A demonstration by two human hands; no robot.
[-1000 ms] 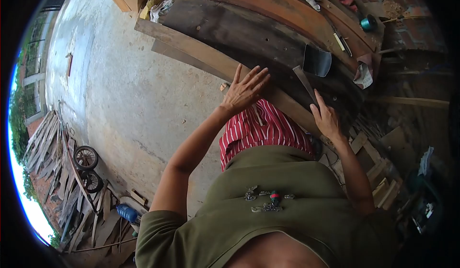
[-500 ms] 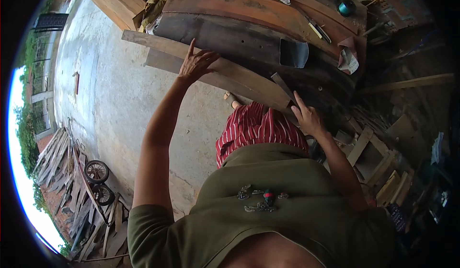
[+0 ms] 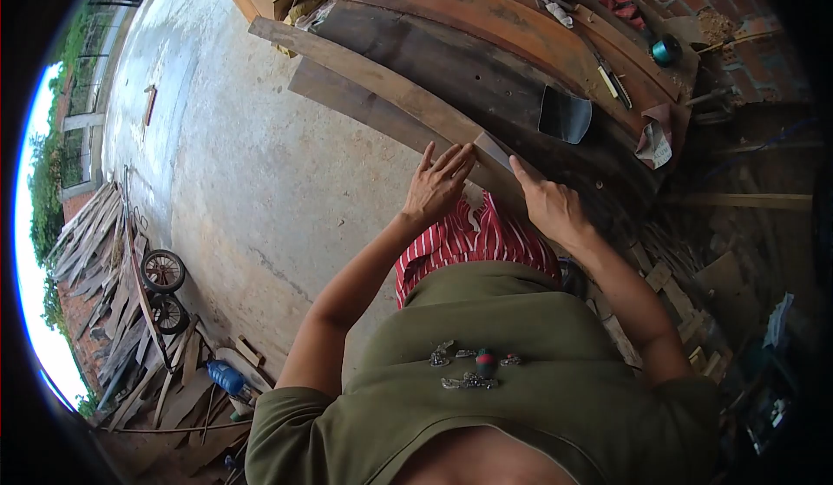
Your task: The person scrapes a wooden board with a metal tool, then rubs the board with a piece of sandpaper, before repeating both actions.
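At the long board's near edge: the left hand [image 3: 438, 181] lies palm down, fingers slightly parted and nearly straight, fingertips on the long board [image 3: 373, 67]; it grips nothing visible.
Beside it, the right hand [image 3: 557, 209]: index finger extended along the flat metal blade [image 3: 494, 150], the other fingers curled in a closed hold, the held end hidden.
Blade: over the long board, tip just beside the left fingertips; long axis slanting from the right hand forward and to the left.
Long board: runs from far left to near right, past both hands, roughly along the blade's slant.
Edges: the long board's outer side overhangs a lower board [image 3: 347, 103]; its other side borders the dark wooden surface [image 3: 416, 55].
Open room: concrete floor [image 3: 252, 155] spreads left of the boards; a strip of dark wood separates the blade from the curved black sheet [image 3: 565, 115].
Farther right: folded sandpaper [image 3: 656, 138], box cutter [image 3: 614, 81], teal spool [image 3: 665, 49].
Far left: two spoked wheels [image 3: 162, 271] near piled wood scraps [image 3: 95, 277].
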